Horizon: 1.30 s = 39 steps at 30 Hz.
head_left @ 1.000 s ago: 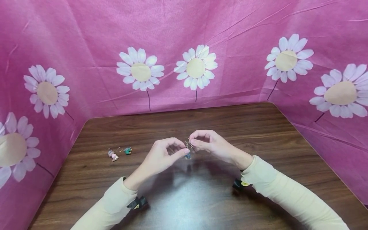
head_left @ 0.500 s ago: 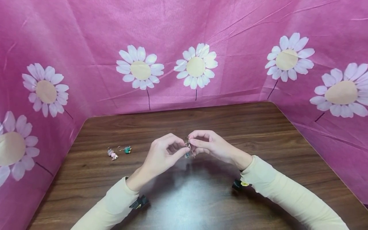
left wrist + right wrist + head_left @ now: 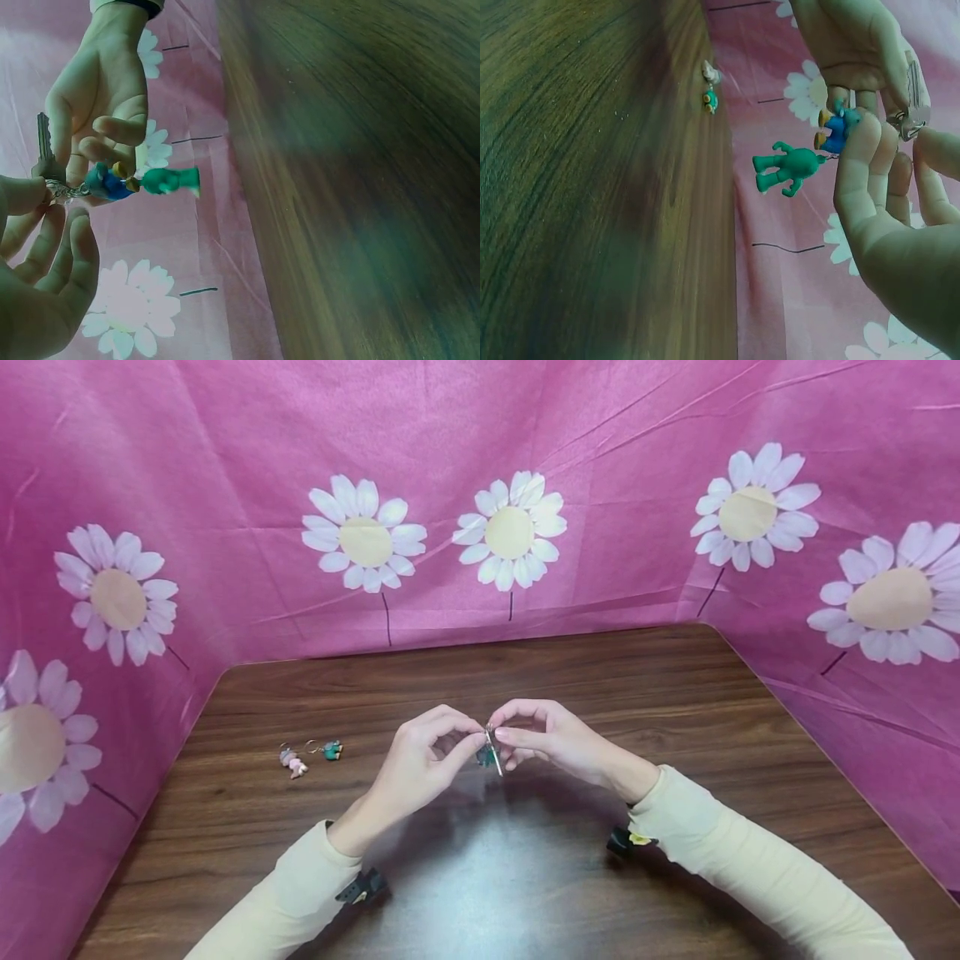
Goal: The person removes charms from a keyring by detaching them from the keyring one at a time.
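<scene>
My left hand (image 3: 431, 764) and right hand (image 3: 566, 739) meet above the table, fingertips almost touching. Between them they pinch a metal key ring (image 3: 58, 191), partly covered by the fingertips. A silver key (image 3: 913, 90) is at the ring; in the head view it slants downward. Two small figure keychains hang there too: a blue one with yellow feet (image 3: 835, 129) and a green one (image 3: 787, 169). In the left wrist view the blue figure (image 3: 111, 182) lies beside the right hand's fingers, with the green figure (image 3: 171, 181) beyond it.
On the left of the brown wooden table (image 3: 600, 677) lie two more keychains with rings, one pink and grey (image 3: 294, 763), one green (image 3: 332, 750). Pink cloth (image 3: 435, 427) with printed daisies stands around the table's back and sides.
The key has come into view below the fingertips and now slants down. The hanging figures have turned, showing green where blue showed. My left fingers have shifted slightly; the right hand stays put.
</scene>
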{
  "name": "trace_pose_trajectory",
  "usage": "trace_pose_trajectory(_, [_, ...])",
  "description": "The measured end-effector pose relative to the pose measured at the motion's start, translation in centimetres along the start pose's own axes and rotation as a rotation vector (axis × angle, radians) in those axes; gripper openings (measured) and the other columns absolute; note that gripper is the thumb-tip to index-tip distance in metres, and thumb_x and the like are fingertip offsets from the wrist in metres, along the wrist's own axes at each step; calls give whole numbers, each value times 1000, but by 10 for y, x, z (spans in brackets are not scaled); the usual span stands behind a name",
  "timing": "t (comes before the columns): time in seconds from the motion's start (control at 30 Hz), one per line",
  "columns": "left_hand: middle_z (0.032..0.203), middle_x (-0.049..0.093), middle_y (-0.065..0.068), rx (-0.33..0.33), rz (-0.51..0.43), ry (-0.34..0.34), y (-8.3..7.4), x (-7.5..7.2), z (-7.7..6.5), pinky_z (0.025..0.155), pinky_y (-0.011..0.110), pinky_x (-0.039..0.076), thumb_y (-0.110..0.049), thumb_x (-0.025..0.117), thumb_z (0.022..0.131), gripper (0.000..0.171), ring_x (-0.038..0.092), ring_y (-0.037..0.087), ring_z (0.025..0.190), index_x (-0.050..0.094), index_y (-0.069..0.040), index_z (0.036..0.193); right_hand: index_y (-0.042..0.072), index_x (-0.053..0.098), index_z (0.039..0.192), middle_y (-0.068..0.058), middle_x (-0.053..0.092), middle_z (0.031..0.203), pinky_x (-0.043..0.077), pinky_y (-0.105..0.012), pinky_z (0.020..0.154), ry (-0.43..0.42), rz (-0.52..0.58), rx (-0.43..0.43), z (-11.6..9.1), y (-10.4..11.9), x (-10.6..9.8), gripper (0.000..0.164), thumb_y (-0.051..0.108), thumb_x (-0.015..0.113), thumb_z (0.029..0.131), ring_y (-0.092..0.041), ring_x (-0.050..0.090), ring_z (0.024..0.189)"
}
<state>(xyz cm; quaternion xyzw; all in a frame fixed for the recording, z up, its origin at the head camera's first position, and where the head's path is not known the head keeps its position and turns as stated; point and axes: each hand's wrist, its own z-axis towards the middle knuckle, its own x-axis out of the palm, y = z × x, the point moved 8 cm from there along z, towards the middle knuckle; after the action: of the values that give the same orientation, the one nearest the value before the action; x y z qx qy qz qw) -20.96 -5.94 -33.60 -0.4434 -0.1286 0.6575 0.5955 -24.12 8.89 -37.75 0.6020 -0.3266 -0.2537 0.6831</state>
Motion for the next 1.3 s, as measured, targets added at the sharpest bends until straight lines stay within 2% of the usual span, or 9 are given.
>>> trace_pose_trajectory(0.17, [92, 72, -4, -128, -117, 49, 8, 2, 0, 60, 26, 52, -15, 72, 97, 6, 65, 17, 73, 76, -14, 101, 0, 60, 119, -15, 65, 104, 60, -37, 70, -45, -135, -21, 2, 1, -4, 22, 5, 65, 98, -26, 64, 82])
trace_pose_trajectory(0.3, [90, 73, -4, -222, -139, 74, 14, 3, 0, 58, 25, 49, -18, 70, 98, 7, 65, 21, 70, 75, -13, 101, 1, 66, 113, -15, 68, 102, 60, -37, 68, -50, -250, -39, 2, 2, -5, 16, 7, 67, 98, -28, 65, 77])
trace_pose_trajectory(0.47, [88, 73, -1, -295, -170, 70, 20, 2, 0, 62, 36, 59, -16, 69, 99, 7, 68, 18, 70, 74, -11, 101, 2, 67, 115, -16, 69, 105, 60, -41, 70, -20, -260, -37, 1, 0, -5, 18, 11, 67, 99, -27, 67, 81])
trace_pose_trajectory(0.57, [90, 74, 1, -313, -203, 75, 22, 4, 0, 68, 47, 61, -15, 69, 99, 8, 71, 23, 73, 73, -9, 102, 1, 63, 122, -18, 68, 111, 60, -46, 73, 23, -244, -36, 0, -2, -1, 27, 10, 69, 97, -26, 68, 90])
trace_pose_trajectory(0.67, [90, 74, 3, -322, -237, 72, 22, 4, 0, 69, 45, 62, -14, 68, 99, 9, 72, 27, 73, 73, -7, 103, 0, 64, 121, -17, 69, 111, 60, -49, 74, 42, -269, -52, 0, -2, 0, 28, 8, 71, 95, -30, 69, 91])
trace_pose_trajectory(0.77, [90, 74, 6, -324, -267, 68, 22, 4, 0, 68, 39, 62, -12, 68, 99, 12, 72, 27, 73, 72, -3, 104, 5, 69, 116, -13, 72, 107, 60, -48, 73, 11, -331, -71, 1, -2, -2, 20, 9, 71, 96, -35, 69, 84])
trace_pose_trajectory(0.93, [92, 73, 11, -336, -340, 68, 23, 5, 0, 70, 38, 62, -8, 66, 99, 17, 73, 26, 76, 69, 7, 106, 9, 74, 109, -8, 73, 102, 59, -52, 71, -15, -392, -101, 2, 1, -3, 13, 10, 71, 96, -34, 67, 85])
trace_pose_trajectory(1.1, [94, 74, 11, -354, -357, 69, 25, 5, -1, 71, 39, 62, -10, 68, 99, 13, 74, 29, 80, 72, 1, 104, 8, 74, 106, -7, 72, 99, 59, -54, 70, -24, -407, -143, 1, 8, -1, 10, 8, 70, 96, -32, 66, 86])
trace_pose_trajectory(1.3, [91, 75, 8, -338, -282, 102, 21, -1, -1, 71, 39, 62, -15, 71, 97, 11, 73, 33, 78, 74, -6, 103, 9, 74, 105, -7, 73, 98, 59, -55, 70, -59, -405, -146, -1, 14, -3, 9, 8, 70, 96, -33, 67, 87])
